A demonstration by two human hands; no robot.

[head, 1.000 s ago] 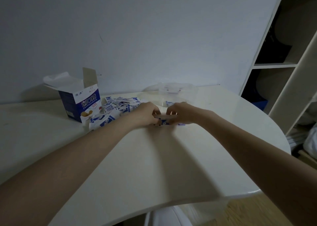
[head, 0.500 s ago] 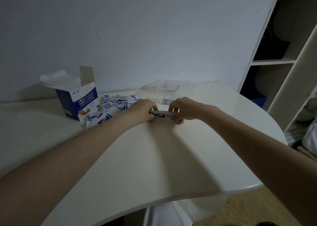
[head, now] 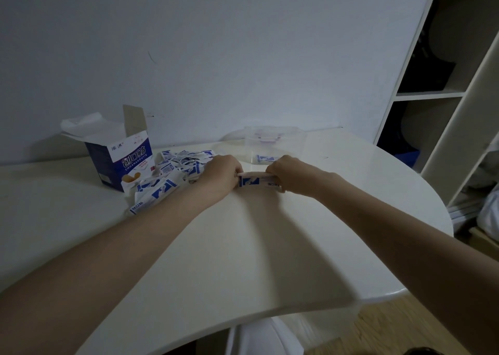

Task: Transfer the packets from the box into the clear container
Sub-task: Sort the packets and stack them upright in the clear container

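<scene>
Left hand: the left hand (head: pixel 220 175) grips the left end of a stack of packets (head: pixel 255 180) low over the table (head: pixel 243 246)
Right hand: the right hand (head: pixel 287 174) grips the stack's right end, fingers curled round it
Box: the blue and white box (head: pixel 127 163) stands open at the far left; its contents cannot be seen
Loose packets: a heap (head: pixel 172 171) lies on the table just right of the box
Clear container: the clear container (head: pixel 272 144) sits beyond the hands with one packet (head: pixel 263 158) inside
</scene>
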